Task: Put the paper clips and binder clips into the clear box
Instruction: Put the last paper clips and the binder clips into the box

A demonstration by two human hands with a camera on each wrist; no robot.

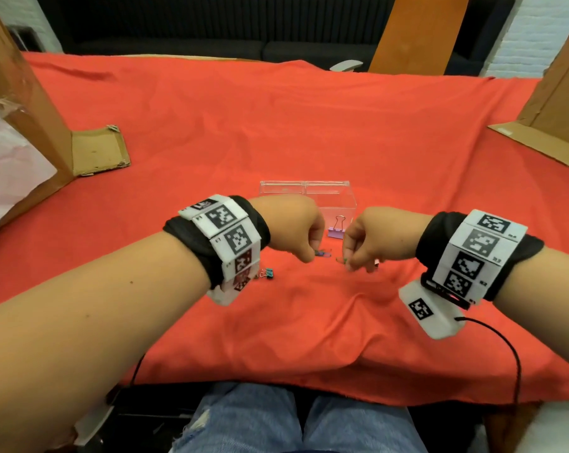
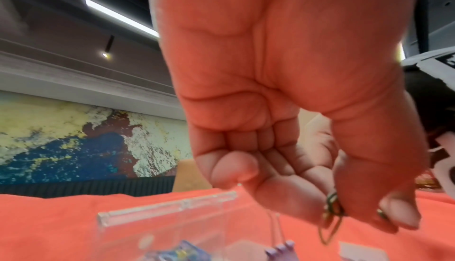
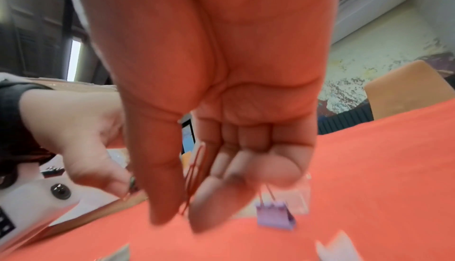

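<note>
A red cloth [image 1: 211, 142] covers the surface, with cardboard pieces [image 1: 98, 152] at both sides. The clear box [image 1: 322, 197] stands on the cloth near the middle, just behind the hands. A lilac binder clip [image 1: 337, 227] stands upright close to the box's near wall; whether it is inside or just in front, I cannot tell. A small teal binder clip [image 1: 267, 274] lies on the cloth beside the left wrist band.

The left hand [image 1: 294, 228] is curled, and its thumb and forefinger pinch a few wire paper clips [image 2: 331, 220], which hang down from the fingertips. The right hand [image 1: 371, 238] is also curled, and it pinches a thin red paper clip [image 3: 194, 177] between thumb and forefinger. In the head view a green paper clip [image 1: 342, 259] also shows at its fingertips. Both hands hang low over the cloth, near each other, in front of the box. Blue jeans [image 1: 243, 420] show below the surface edge.
</note>
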